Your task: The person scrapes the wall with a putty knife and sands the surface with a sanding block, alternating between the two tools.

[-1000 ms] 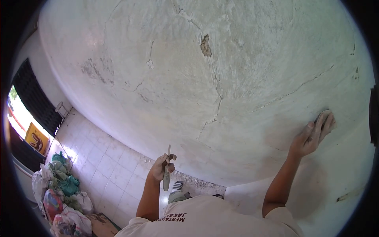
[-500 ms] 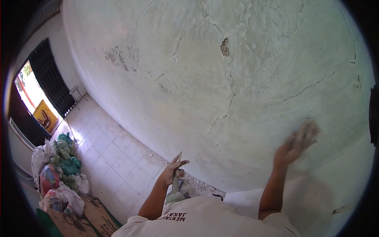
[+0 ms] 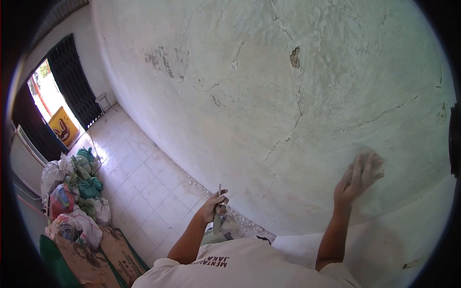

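A pale wall (image 3: pixel 230 115) with long cracks and a chipped hole (image 3: pixel 295 57) fills most of the view. My right hand (image 3: pixel 357 177) lies against its lower right part, below a slanting crack; the fingers are stretched out and smeared by motion, and I make out nothing held in them. Lower down, my left hand (image 3: pixel 211 207) is closed around a thin flat tool that looks like a scraper (image 3: pixel 217 224), seen nearly edge-on. One end sticks up past the fingers and the wider end points down. This hand is held in front of my body, apart from the wall.
Crumbled plaster (image 3: pixel 245 222) lies along the foot of the wall on the tiled floor (image 3: pixel 139 192). Tied plastic bags (image 3: pixel 91 187) and cardboard boxes (image 3: pixel 115 254) are piled at the left. Farther back are a stool (image 3: pixel 103 102), a folding gate (image 3: pixel 74 79) and a yellow sign (image 3: pixel 62 126).
My right hand has shifted slightly down on the wall, its fingers blurred in both frames. The left hand keeps hold of the scraper. My view has turned a little to the left.
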`<state>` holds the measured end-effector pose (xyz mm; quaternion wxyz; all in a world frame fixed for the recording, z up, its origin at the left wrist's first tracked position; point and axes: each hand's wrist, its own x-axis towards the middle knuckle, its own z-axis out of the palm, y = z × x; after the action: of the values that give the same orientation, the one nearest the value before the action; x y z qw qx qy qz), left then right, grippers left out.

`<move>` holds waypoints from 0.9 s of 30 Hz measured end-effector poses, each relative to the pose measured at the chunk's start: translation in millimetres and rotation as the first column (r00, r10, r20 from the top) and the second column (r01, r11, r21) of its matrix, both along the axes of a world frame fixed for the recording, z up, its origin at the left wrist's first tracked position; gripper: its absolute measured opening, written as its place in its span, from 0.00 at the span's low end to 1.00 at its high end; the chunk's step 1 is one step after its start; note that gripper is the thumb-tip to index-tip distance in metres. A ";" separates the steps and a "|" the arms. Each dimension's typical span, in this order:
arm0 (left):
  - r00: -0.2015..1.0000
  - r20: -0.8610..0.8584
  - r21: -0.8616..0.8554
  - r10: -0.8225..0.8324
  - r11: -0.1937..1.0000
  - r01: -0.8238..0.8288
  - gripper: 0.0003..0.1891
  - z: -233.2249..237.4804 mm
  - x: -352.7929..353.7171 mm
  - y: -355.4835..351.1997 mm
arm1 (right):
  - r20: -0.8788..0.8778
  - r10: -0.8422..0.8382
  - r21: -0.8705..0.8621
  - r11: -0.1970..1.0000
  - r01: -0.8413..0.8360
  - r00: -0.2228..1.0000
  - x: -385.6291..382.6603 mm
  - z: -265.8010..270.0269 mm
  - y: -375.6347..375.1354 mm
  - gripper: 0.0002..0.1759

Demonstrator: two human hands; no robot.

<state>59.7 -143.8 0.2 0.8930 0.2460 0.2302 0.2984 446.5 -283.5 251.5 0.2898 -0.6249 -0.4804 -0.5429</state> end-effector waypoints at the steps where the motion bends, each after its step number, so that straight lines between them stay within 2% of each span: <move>1: 1.000 0.006 0.000 0.000 1.000 0.000 0.28 0.3 -0.4 1.2 | 0.057 -0.013 -0.089 0.996 0.018 0.998 0.6 -4.0 0.5 0.26; 4: 1.000 0.018 -0.002 -0.002 1.000 0.002 0.26 -2.1 -1.4 1.1 | 0.003 -0.102 0.098 0.990 0.101 0.995 15.6 33.3 -8.5 0.26; 5: 1.000 0.020 0.001 -0.006 1.000 0.006 0.26 -3.7 -1.3 2.1 | -0.047 -0.084 0.210 0.973 0.092 0.995 14.5 48.9 -9.8 0.26; 8: 1.000 0.024 -0.020 0.011 1.000 -0.011 0.25 -1.1 1.0 3.2 | -0.118 -0.050 0.259 0.963 0.080 0.992 14.0 54.1 -14.4 0.26; 11: 0.999 0.038 -0.035 -0.004 0.999 0.005 0.25 -4.1 6.1 1.6 | -0.063 -0.060 0.041 0.997 0.063 0.996 8.6 1.7 -12.9 0.26; 14: 0.999 0.044 -0.033 -0.015 0.999 0.017 0.24 -0.9 11.1 4.7 | 0.013 -0.112 0.035 0.993 0.111 0.994 28.2 -11.0 -24.9 0.25; 15: 0.999 0.046 -0.036 -0.013 0.999 0.014 0.23 0.6 11.7 3.5 | -0.047 -0.093 0.153 0.983 0.099 0.995 29.5 4.0 -28.3 0.25; 18: 0.998 0.058 -0.041 -0.019 0.999 0.021 0.23 -1.2 11.7 1.8 | -0.118 0.026 0.324 0.946 0.014 0.993 33.2 31.6 -33.2 0.25; 22: 0.997 0.076 -0.042 -0.017 0.999 0.020 0.23 -2.1 13.8 3.0 | 0.071 -0.094 -0.024 0.995 0.096 0.993 22.8 10.6 -31.3 0.25; 23: 0.996 0.086 -0.045 -0.017 0.999 0.021 0.23 -3.0 15.0 2.9 | 0.021 -0.100 0.077 0.992 0.098 0.995 30.8 14.4 -34.1 0.25; 26: 0.998 0.064 -0.034 -0.026 0.999 0.028 0.23 -5.3 16.4 3.3 | -0.274 0.098 0.407 0.913 0.023 0.957 25.9 21.7 -30.3 0.26; 27: 0.997 0.073 -0.041 -0.019 0.999 0.022 0.23 -4.4 16.1 2.2 | -0.180 0.056 0.303 0.953 0.002 0.982 19.9 14.9 -26.6 0.26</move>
<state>75.8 -141.6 -4.2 0.9088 0.2186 0.2014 0.2930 466.4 -310.0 266.4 0.4330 -0.6148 -0.3712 -0.5448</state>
